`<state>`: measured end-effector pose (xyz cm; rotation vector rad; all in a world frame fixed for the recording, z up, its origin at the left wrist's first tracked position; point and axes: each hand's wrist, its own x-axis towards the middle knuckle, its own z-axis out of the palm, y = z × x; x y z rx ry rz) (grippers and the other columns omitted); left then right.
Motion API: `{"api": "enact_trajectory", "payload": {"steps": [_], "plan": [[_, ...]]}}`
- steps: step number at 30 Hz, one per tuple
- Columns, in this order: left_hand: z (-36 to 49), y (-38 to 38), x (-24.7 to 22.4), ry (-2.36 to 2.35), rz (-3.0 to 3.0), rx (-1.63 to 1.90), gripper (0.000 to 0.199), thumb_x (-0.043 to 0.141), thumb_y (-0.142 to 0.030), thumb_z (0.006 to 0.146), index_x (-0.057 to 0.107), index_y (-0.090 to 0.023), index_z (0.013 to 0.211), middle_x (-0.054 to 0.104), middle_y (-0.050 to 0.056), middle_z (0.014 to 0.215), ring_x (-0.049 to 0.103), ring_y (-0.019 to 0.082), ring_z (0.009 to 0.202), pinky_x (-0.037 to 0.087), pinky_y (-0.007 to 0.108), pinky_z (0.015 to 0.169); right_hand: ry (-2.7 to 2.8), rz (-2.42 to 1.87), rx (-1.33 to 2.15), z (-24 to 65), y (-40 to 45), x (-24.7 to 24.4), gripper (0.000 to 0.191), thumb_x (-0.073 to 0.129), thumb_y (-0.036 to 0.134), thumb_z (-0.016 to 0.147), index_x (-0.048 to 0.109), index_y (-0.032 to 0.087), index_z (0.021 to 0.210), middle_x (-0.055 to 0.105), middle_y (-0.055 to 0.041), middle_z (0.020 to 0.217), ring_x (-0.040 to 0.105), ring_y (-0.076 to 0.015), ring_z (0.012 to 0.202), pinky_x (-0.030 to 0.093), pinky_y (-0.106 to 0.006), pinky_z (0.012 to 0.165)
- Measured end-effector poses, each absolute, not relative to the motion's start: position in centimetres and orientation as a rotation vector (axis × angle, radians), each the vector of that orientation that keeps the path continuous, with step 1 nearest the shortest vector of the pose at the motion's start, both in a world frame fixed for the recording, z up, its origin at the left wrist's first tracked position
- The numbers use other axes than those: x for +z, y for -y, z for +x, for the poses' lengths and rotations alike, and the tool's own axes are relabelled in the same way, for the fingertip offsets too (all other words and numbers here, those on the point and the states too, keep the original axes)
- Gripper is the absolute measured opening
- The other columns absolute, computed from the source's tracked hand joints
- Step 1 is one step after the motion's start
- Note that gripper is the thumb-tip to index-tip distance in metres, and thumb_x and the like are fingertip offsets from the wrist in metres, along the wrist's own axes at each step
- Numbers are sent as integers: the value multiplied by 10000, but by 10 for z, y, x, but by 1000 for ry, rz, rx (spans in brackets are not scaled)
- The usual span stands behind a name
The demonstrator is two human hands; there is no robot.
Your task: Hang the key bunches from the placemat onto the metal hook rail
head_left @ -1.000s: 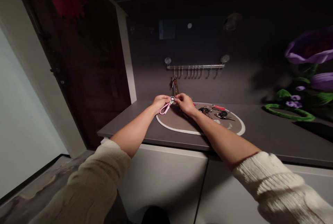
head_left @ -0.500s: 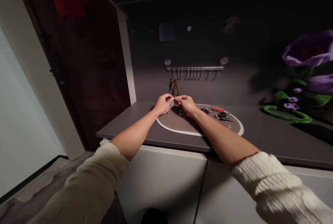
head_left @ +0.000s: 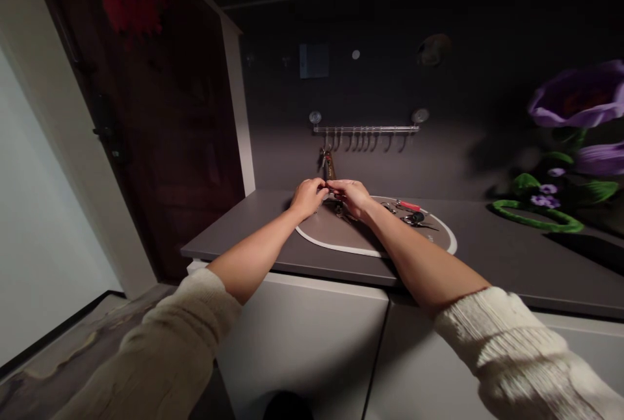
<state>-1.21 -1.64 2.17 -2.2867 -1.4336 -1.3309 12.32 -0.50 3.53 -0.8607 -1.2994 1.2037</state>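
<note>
Above the rounded mat, my left hand and my right hand meet at the fingertips. Both are closed in a pinch around something small that the fingers mostly hide. A bit of metal shows below my left hand. Just behind the fingertips, a brown key fob with keys hangs from the left end of a clear hook rail. Right of my right hand, a red item and a black key bunch lie on the mat. More dark keys lie under my hands.
The grey counter runs along the dark wall, above white cabinet doors. Purple flowers with a green ring base stand at the right. A dark red door is at the left.
My left fingers have curled further over the small item, and the pink and silver piece below them is now mostly hidden. My right hand has turned slightly.
</note>
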Motion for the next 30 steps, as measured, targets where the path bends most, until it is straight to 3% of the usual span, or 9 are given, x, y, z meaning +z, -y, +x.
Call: {"api": "enact_trajectory", "payload": {"steps": [6, 13, 19, 25, 30], "plan": [[-11, 15, 22, 1432, -2328, -1518, 174, 460, -220, 796, 611, -158, 856, 647, 59, 867, 565, 149, 809, 410, 257, 775, 1365, -783, 1173, 125, 3, 36, 133, 677, 230, 602, 624, 118, 650, 555, 10, 554, 427, -56, 490, 327, -199, 493], [-7, 12, 22, 1433, -2517, -2312, 97, 504, -204, 757, 561, -130, 782, 616, 11, 679, 549, 92, 591, 429, 216, 623, 1289, -766, 1099, 126, -1, 33, 141, 666, 227, 592, 607, 137, 684, 556, 25, 599, 431, -44, 506, 318, -177, 487], [-7, 9, 20, 1311, -2545, -2792, 139, 600, -231, 696, 549, -122, 765, 627, 6, 660, 570, 89, 606, 433, 224, 655, 1383, -713, 1124, 125, -5, 29, 273, 724, 318, 527, 625, 133, 702, 581, 7, 657, 473, -60, 567, 348, -188, 529], [-6, 9, 19, 1338, -2540, -2859, 240, 653, -295, 654, 557, -123, 791, 639, 24, 676, 578, 111, 601, 448, 264, 657, 1401, -686, 1078, 125, -5, 27, 303, 743, 347, 494, 617, 129, 662, 582, 4, 630, 463, -63, 562, 352, -204, 556], [-4, 10, 21, 1338, -2480, -2737, 149, 613, -222, 679, 563, -117, 773, 628, 31, 721, 576, 107, 658, 451, 257, 691, 1429, -694, 1015, 126, 0, 30, 323, 716, 392, 521, 591, 126, 652, 548, 21, 579, 434, -58, 532, 340, -207, 549]]}}
